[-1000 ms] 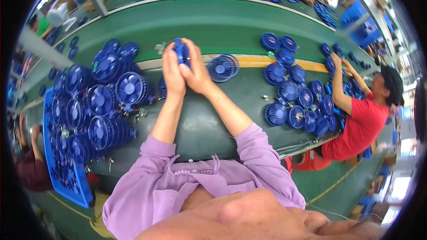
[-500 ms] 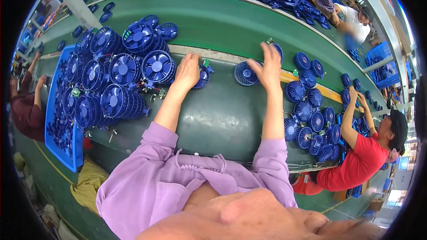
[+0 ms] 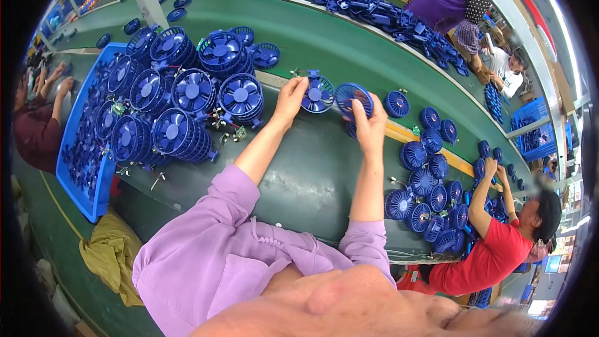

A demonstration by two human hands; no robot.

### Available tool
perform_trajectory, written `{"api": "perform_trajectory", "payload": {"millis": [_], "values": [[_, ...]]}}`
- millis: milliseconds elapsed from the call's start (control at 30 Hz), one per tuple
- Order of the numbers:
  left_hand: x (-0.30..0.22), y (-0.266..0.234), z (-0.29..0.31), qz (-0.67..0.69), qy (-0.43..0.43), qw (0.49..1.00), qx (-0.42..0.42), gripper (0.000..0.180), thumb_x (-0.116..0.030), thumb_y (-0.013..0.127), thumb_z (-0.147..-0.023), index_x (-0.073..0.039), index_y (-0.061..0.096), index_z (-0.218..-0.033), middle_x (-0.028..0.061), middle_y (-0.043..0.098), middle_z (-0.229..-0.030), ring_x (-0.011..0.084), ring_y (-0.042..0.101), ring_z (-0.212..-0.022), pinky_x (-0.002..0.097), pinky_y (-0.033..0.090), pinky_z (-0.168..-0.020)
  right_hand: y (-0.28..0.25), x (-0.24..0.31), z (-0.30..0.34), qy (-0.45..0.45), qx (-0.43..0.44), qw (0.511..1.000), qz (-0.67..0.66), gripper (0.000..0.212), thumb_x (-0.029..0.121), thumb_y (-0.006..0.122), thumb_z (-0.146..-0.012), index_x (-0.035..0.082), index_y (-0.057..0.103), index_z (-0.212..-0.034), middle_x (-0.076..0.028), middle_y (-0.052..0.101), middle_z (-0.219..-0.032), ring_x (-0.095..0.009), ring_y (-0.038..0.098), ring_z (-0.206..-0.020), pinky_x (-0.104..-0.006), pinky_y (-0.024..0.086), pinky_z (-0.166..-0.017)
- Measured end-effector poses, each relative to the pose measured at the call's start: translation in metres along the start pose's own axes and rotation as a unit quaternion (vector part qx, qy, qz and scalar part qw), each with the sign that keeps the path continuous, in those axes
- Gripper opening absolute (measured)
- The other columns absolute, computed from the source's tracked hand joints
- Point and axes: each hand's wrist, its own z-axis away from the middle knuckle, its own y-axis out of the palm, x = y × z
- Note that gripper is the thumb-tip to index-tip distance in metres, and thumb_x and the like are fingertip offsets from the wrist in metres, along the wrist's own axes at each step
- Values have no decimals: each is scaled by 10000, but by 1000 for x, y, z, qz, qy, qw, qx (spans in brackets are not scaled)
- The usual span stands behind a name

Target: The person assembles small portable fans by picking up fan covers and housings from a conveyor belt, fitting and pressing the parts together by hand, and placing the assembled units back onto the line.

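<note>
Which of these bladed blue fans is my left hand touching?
The single fan touching your left hand, just left of the round grille in your right hand; the stacked fans sit further left, untouched.

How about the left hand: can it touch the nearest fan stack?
Probably yes: the nearest fan stack stands just left of the left hand, with nothing between them, though that hand is holding a round fan.
</note>
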Motion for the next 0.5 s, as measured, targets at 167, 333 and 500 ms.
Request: {"api": "perform_trajectory", "payload": {"millis": [167, 333, 500], "values": [[-25, 14, 12, 418, -188, 879, 133, 385, -411, 480, -972, -99, 555, -1185, 64, 630, -1120, 192, 622, -1026, 389, 532, -864, 40, -6, -7, 47, -4, 998, 31, 451, 110, 635, -864, 68, 488, -1289, -85, 609, -1004, -168, 649, -814, -275, 558, -555], [-37, 14, 14, 459, -230, 846, 143, 456, -442, 407, -990, -90, 535, -1251, 95, 623, -1168, 225, 609, -1065, 408, 500, -926, 50, -18, -7, -225, 22, 906, 358, 592, 173, 665, -818, 94, 443, -1361, -198, 370, -1387, -397, 416, -1238, -447, 409, -985], [-39, 21, 18, 393, -199, 896, 52, 442, -433, 402, -1000, -91, 480, -1268, 74, 583, -1185, 181, 583, -1070, 353, 492, -919, 53, -27, -2, -184, 80, 917, 344, 846, 368, 731, -742, 97, 323, -1431, -231, 302, -1438, -425, 347, -1290, -483, 328, -1056]]}}
